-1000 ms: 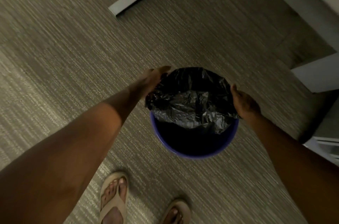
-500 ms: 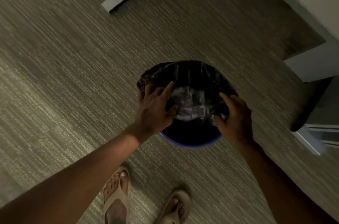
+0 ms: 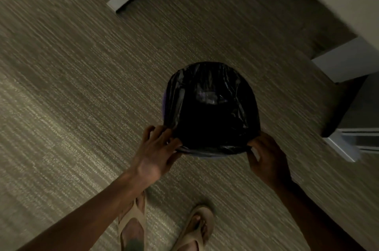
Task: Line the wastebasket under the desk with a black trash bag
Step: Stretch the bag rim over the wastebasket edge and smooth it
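Both hands, left (image 3: 155, 152) and right (image 3: 266, 160), grip crinkly black bag (image 3: 209, 119) over round wastebasket (image 3: 164, 98).

Thin black plastic trash bag (image 3: 211, 107): glossy, wrinkled film, pulled taut between the fingers (image 3: 164, 137). Round purple plastic wastebasket (image 3: 164, 100): smooth. Grey-beige woven carpet floor (image 3: 82, 86): matt, ribbed. Tan flip-flop sandals (image 3: 131, 218): matt straps.

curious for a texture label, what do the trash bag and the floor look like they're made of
Trash bag: thin glossy black plastic film, going by its creases and shiny highlights. Floor: looks like low-pile carpet, matte grey-beige with fine woven streaks, though blur leaves that open.
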A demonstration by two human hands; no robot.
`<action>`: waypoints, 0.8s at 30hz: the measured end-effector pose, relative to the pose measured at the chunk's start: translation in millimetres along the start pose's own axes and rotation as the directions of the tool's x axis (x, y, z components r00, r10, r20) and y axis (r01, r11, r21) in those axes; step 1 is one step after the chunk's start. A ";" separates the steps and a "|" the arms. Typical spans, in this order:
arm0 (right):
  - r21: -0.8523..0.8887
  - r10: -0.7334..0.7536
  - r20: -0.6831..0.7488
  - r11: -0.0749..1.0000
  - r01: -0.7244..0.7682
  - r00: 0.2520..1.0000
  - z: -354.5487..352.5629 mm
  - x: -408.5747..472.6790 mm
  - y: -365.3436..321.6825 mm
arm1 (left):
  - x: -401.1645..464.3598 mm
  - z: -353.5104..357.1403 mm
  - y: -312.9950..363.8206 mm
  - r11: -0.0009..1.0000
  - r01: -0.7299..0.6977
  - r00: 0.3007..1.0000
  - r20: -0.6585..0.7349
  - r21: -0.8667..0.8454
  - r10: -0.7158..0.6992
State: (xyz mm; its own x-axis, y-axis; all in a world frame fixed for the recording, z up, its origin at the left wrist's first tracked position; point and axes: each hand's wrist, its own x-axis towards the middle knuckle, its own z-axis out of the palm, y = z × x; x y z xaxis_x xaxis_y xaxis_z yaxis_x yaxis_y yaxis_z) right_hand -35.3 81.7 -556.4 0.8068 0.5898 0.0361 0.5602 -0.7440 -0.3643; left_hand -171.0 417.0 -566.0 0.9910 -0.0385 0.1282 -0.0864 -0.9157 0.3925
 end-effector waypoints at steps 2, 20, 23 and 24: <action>0.004 0.009 0.059 1.000 -0.009 0.998 4.7 -4.6 1.8 | -10.5 6.0 0.4 1.000 -0.006 1.000 0.002 0.005 0.006; 0.644 0.691 0.195 0.445 -0.622 0.696 22.0 29.7 -25.7 | 24.9 -2.5 -2.6 0.329 0.587 0.703 0.264 -0.740 -0.660; 0.678 0.769 0.184 0.352 -0.645 0.613 29.6 31.6 -29.0 | 27.2 -2.6 -4.5 0.523 0.580 0.732 0.117 -0.625 -0.671; 0.659 0.781 0.145 0.382 -0.648 0.608 30.5 30.3 -30.8 | 24.6 -1.4 -2.1 0.610 0.556 0.771 0.077 -0.565 -0.632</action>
State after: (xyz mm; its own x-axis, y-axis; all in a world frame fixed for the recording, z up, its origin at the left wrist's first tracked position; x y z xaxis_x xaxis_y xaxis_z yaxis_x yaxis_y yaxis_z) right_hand -33.9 132.1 -572.5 0.9004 -0.1772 -0.3973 -0.4327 -0.4598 -0.7755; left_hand -146.6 418.5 -562.4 0.8269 0.5178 -0.2193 0.4406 -0.3542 0.8249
